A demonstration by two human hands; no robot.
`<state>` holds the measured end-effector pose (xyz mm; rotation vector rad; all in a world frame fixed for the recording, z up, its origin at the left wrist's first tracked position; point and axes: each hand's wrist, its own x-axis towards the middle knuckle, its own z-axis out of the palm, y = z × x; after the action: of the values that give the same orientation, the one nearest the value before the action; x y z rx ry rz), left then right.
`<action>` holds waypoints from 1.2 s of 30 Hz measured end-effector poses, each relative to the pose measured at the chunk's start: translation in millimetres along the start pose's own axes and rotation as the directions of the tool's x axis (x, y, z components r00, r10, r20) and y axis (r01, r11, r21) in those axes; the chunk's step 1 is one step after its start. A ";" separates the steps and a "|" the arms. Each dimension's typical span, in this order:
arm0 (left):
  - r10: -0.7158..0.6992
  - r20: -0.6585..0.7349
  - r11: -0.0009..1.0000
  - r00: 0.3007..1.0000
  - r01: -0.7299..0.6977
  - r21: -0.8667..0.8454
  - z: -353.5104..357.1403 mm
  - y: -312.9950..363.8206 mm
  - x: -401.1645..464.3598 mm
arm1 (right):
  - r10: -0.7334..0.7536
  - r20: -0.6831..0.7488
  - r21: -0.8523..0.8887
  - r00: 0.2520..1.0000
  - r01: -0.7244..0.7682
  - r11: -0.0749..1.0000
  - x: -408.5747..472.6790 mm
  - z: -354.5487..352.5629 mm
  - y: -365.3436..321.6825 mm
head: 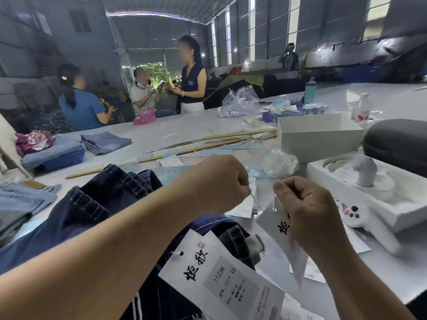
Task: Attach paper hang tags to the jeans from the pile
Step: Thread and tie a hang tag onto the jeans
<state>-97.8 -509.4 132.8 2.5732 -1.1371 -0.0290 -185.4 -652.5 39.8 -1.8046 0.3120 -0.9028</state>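
Left hand [217, 183] pinching thin string [255, 200], right hand [307, 211] gripping white paper tag [275, 221], dark denim jeans [97, 204]

Two bare forearms reach in from the lower edge; no sleeve covers either one up to the frame border; the left hand [216, 183] and right hand [307, 209] wear no gloves, rings, or watch; fingernails short, unpainted.

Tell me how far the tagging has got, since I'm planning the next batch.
Done: none clearly; a printed hang tag lies on the dark jeans. In hand: left hand and right hand pinch a thin string above another tag. Left: folded light jeans wait.
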 end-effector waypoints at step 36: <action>-0.147 0.275 0.984 0.950 0.114 0.134 228.3 25.5 152.2 | 0.541 -0.123 0.441 0.832 -0.443 0.780 98.2 -49.9 147.9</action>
<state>-46.2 -700.9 -58.5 2.8128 -1.0876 -0.3861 -124.4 -807.0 -40.3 -1.1463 0.6796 -0.7361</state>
